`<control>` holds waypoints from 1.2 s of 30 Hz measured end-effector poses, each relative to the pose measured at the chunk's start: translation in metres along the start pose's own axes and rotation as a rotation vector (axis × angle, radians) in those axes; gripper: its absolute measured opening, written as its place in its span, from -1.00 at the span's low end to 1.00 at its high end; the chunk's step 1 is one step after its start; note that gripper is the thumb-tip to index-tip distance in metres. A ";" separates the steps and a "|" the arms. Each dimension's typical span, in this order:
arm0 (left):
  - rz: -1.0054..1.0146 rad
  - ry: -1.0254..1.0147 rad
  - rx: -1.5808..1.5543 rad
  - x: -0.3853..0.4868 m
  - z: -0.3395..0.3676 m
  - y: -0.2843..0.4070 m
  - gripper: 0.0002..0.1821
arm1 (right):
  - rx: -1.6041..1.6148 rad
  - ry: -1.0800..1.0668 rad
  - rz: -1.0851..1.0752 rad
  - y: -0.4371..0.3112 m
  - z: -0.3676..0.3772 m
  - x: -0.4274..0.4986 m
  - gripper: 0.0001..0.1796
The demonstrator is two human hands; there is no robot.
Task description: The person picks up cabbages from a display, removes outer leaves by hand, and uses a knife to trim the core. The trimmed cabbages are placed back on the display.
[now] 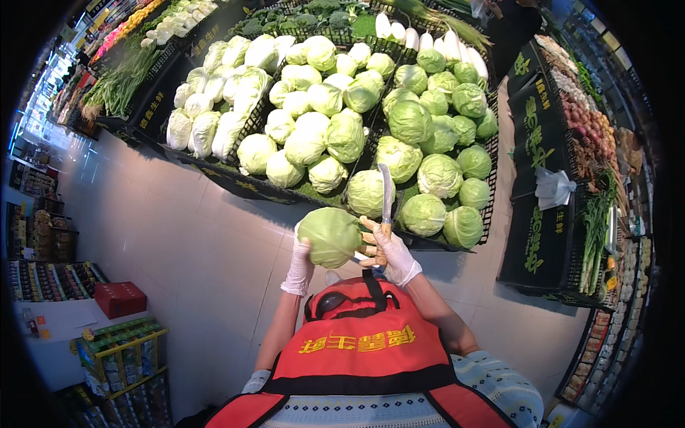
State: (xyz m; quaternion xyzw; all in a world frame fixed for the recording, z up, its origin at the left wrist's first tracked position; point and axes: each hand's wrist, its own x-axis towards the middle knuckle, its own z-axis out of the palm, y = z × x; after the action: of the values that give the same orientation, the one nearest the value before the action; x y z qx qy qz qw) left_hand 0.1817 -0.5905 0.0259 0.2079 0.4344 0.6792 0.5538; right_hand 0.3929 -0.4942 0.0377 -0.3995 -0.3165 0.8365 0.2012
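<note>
My left hand (301, 262), in a thin white glove, supports a round green cabbage (329, 238) from its left side. A curved knife (386, 195) with a wooden handle stands blade up in my right hand (393, 251), which is gloved too. The right fingers point towards the cabbage's right side; whether they touch it I cannot tell. Just beyond my hands, pale round cabbages (326, 99) and greener ones (440, 176) lie heaped in black crates. Napa cabbages (203, 131) fill the left section of the same stand.
White radishes (450, 45) and broccoli (307, 21) lie behind the cabbages. On the right, another black stand (535, 214) carries onions (586, 123), scallions (591, 241) and a hanging white plastic bag (554, 188). A red box (120, 299) sits at left. A person (511, 32) stands at the far right.
</note>
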 end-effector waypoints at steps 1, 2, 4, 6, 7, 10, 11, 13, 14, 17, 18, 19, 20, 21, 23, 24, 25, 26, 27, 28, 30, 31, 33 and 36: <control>0.104 -0.010 0.269 0.008 0.008 0.004 0.11 | 0.173 -0.115 -0.024 -0.004 0.000 -0.001 -0.32; 0.137 -0.040 0.375 0.008 0.018 0.006 0.17 | 0.234 -0.138 -0.025 -0.008 -0.001 0.005 -0.34; 0.333 -0.153 0.662 0.012 0.038 0.008 0.20 | 0.413 -0.341 -0.087 -0.012 -0.007 0.014 -0.39; 0.374 -0.224 0.689 0.017 0.055 0.009 0.33 | 0.347 0.027 -0.107 -0.015 -0.019 0.015 -0.42; 0.387 -0.221 0.494 0.018 0.065 0.006 0.25 | 0.373 0.055 -0.155 -0.018 -0.027 0.016 -0.41; 0.215 -0.123 0.017 0.030 0.083 0.002 -0.03 | 0.348 -0.042 -0.294 -0.030 -0.054 0.015 -0.37; 0.141 -0.094 -0.148 0.034 0.087 -0.001 -0.11 | 0.369 -0.065 -0.327 -0.032 -0.062 0.014 -0.36; 0.041 -0.075 -0.368 0.041 0.092 -0.006 -0.11 | 0.425 -0.123 -0.380 -0.032 -0.079 0.010 -0.35; -0.050 -0.066 -0.461 0.044 0.094 -0.007 -0.11 | 0.463 -0.160 -0.401 -0.031 -0.086 0.011 -0.35; -0.127 -0.122 -0.577 0.048 0.106 -0.019 -0.11 | 0.603 -0.232 -0.440 -0.019 -0.105 0.012 -0.35; -0.151 -0.144 -0.618 0.048 0.109 -0.023 -0.13 | 0.703 -0.337 -0.449 -0.015 -0.110 0.014 -0.35; -0.154 -0.182 -0.614 0.049 0.112 -0.026 -0.14 | 0.796 -0.512 -0.472 -0.011 -0.114 0.013 -0.35; -0.168 -0.206 -0.619 0.049 0.115 -0.029 -0.14 | 0.846 -0.657 -0.514 -0.005 -0.116 0.013 -0.37; -0.166 -0.241 -0.624 0.050 0.118 -0.032 -0.15 | 0.404 -0.375 -0.686 0.000 -0.118 0.012 -0.36; -0.198 -0.261 -0.627 0.051 0.121 -0.037 -0.14 | -0.347 0.111 -0.884 0.008 -0.118 0.009 -0.35; -0.203 -0.293 -0.622 0.053 0.123 -0.038 -0.12 | -0.171 0.044 -0.882 0.010 -0.118 0.009 -0.34; -0.208 -0.311 -0.603 0.054 0.123 -0.039 -0.10 | 0.061 -0.081 -0.798 0.011 -0.118 0.008 -0.34; -0.217 -0.317 -0.567 0.054 0.124 -0.040 -0.12 | 0.302 -0.167 -0.723 0.012 -0.118 0.007 -0.33; -0.212 -0.334 -0.511 0.055 0.124 -0.041 -0.13 | 0.450 -0.205 -0.677 0.013 -0.118 0.006 -0.33; -0.212 -0.335 -0.440 0.054 0.124 -0.042 -0.14 | 0.564 -0.228 -0.648 0.015 -0.118 0.004 -0.33; -0.214 -0.317 -0.239 0.051 0.124 -0.043 -0.18 | 0.765 -0.262 -0.611 0.021 -0.117 -0.004 -0.32; -0.210 -0.322 -0.150 0.048 0.124 -0.045 -0.20 | 0.832 -0.256 -0.601 0.025 -0.116 -0.009 -0.31; -0.311 -0.384 -0.053 0.040 0.123 -0.049 -0.21 | 0.941 -0.213 -0.585 0.034 -0.112 -0.025 -0.31; -0.087 -0.564 0.351 0.030 0.127 -0.062 -0.08 | 0.611 0.241 -0.497 0.045 -0.103 -0.058 -0.37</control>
State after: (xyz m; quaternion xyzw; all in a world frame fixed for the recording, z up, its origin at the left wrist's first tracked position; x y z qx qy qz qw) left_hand 0.3047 -0.5160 0.0372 0.4611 0.3828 0.4855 0.6365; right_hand 0.5059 -0.5229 -0.0118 -0.3279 -0.1145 0.7650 0.5423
